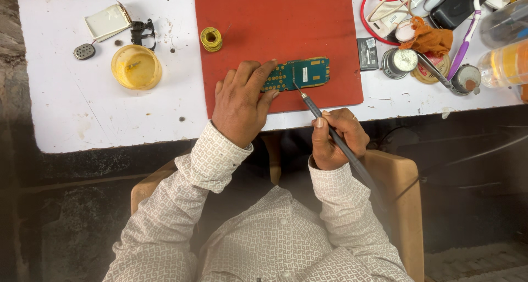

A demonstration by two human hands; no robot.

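The left hand (pixel 240 103) presses flat on the green board (pixel 297 73). The right hand (pixel 336 137) grips a thin tool (pixel 324 125) touching it.

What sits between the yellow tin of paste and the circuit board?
In the head view, the solder spool and the left hand lie between tin and board.

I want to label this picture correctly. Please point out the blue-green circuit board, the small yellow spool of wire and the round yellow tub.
Blue-green circuit board (pixel 302 73): head view, bare middle of the board.
Small yellow spool of wire (pixel 211 39): head view, top of the spool.
Round yellow tub (pixel 136 67): head view, inside of the tub.
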